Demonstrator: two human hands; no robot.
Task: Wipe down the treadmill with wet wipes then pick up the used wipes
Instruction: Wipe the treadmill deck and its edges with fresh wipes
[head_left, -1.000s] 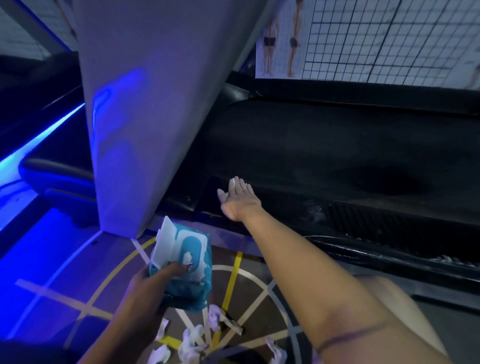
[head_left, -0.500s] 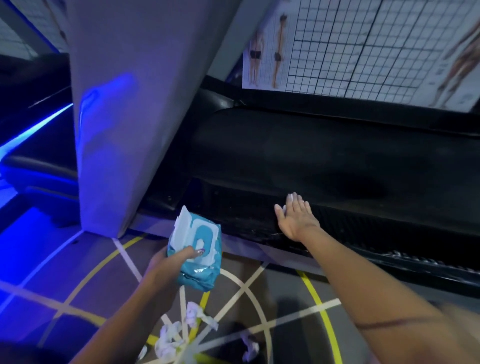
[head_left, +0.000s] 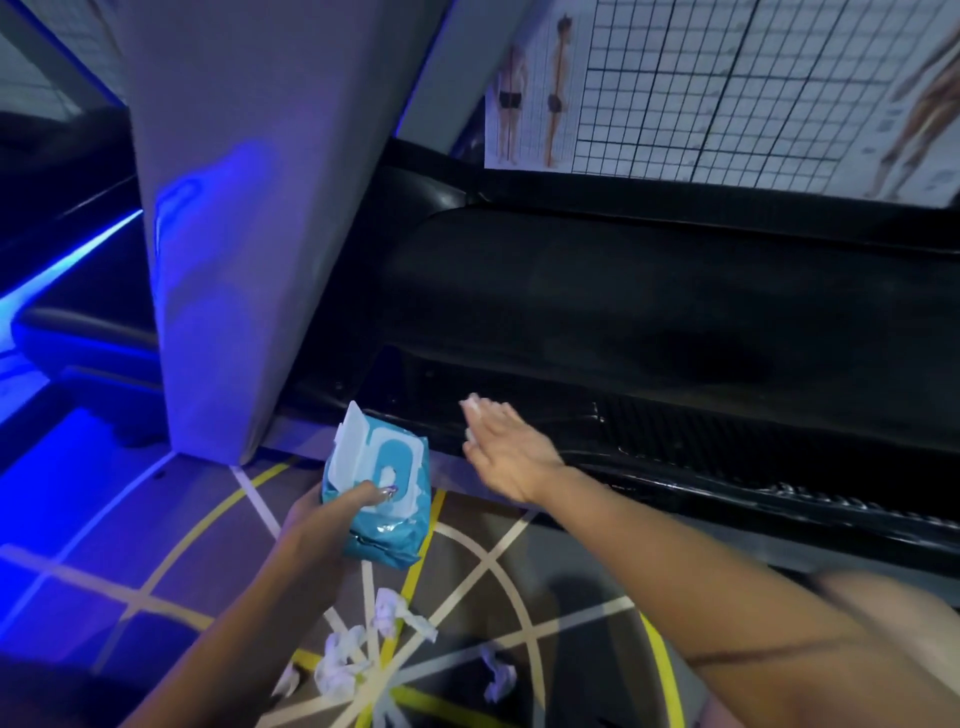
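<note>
Right hand (head_left: 506, 452) has slid back along the treadmill side rail (head_left: 701, 457) toward the grey upright (head_left: 249, 234) since half a second ago; the left hand (head_left: 311, 525) has barely shifted. Right fingers are straight, palm down, pressing a wet wipe (head_left: 471, 402) flat on the rail. Only white edges of it show past the fingertips. Left hand grips the blue wipes pack (head_left: 379, 499), lid flipped open, at 9 o'clock of the right hand. Crumpled used wipes (head_left: 340, 662) lie on the floor (head_left: 156, 545) at 6 o'clock of the pack. Step in hand looks like wiping, mid-stroke on the rail; pickup not started. Next probably calls for more strokes toward 3 o'clock along the rail with steady pressure, then gathering the floor wipes.
</note>
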